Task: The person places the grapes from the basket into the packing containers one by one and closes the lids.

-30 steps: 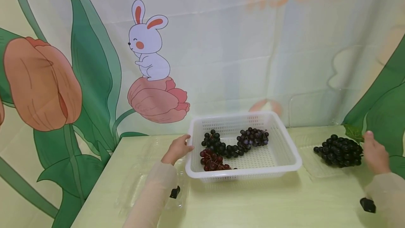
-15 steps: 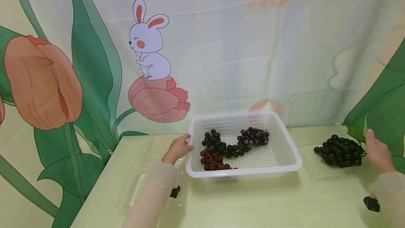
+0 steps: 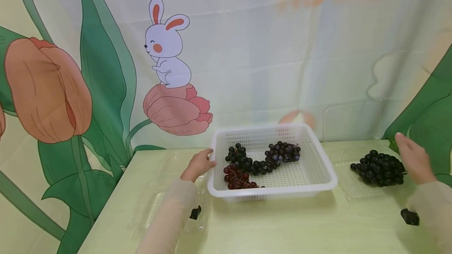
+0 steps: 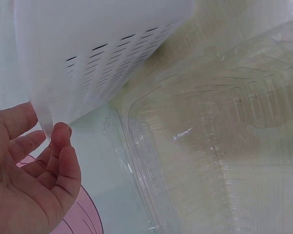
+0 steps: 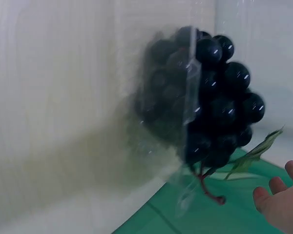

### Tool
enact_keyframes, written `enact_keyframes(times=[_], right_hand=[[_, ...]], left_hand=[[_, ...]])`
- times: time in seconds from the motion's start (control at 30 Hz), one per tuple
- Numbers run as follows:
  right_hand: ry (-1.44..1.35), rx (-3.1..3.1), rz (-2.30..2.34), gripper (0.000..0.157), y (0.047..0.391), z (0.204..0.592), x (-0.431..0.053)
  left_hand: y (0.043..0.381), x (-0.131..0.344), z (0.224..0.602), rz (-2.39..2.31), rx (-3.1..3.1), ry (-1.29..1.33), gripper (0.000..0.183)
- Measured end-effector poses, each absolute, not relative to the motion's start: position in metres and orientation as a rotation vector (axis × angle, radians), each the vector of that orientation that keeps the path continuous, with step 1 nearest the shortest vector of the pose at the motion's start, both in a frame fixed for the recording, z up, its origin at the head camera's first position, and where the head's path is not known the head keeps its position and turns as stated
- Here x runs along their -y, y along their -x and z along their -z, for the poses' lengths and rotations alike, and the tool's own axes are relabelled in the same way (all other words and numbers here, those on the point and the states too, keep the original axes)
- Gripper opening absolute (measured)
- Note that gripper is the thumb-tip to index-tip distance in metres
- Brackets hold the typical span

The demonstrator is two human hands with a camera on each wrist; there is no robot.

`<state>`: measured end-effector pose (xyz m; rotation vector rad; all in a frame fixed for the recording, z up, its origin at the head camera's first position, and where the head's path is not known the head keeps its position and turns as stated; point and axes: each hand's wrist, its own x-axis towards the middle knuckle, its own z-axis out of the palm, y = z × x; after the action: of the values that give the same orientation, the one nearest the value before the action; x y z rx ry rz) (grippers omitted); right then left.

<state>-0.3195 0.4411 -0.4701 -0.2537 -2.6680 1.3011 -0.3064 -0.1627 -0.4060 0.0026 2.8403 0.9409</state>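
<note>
My left hand pinches the left rim of a white perforated plastic basket; the left wrist view shows fingers on both sides of the rim. Inside the basket lie dark grapes, a purple-black bunch and a small red bunch. At the right, a black grape bunch sits in a clear plastic box. Beside its stem end is my right hand, fingers extended, holding nothing. The right wrist view shows its fingertips apart from the stem and a green leaf.
Left of the basket lies another clear plastic box, partly behind my left sleeve. The right box's raised lid leans against the printed backdrop. The pale green table ends at the backdrop.
My right hand has shifted slightly, now a little higher and farther left by the leaf, which it mostly covers in the head view. My left hand and the basket have stayed put.
</note>
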Motion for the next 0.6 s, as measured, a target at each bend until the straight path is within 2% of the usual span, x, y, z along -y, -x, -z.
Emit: enact_keyframes(times=[0.1, 0.2, 0.6], right_hand=[[0.113, 2.684, -1.347, 0.068, 0.294, 0.428, -0.404], [0.085, 2.683, -1.303, 0.068, 0.287, 0.409, -0.38], [-0.039, 2.677, -1.329, 0.07, 0.302, 0.388, -0.338]], left_hand=[[0.306, 0.163, 0.406, -0.941, -2.84, 0.002, 0.048], [0.306, 0.162, 0.406, -0.942, -2.843, 0.002, 0.048], [0.306, 0.163, 0.406, -0.898, -2.866, 0.001, 0.049]])
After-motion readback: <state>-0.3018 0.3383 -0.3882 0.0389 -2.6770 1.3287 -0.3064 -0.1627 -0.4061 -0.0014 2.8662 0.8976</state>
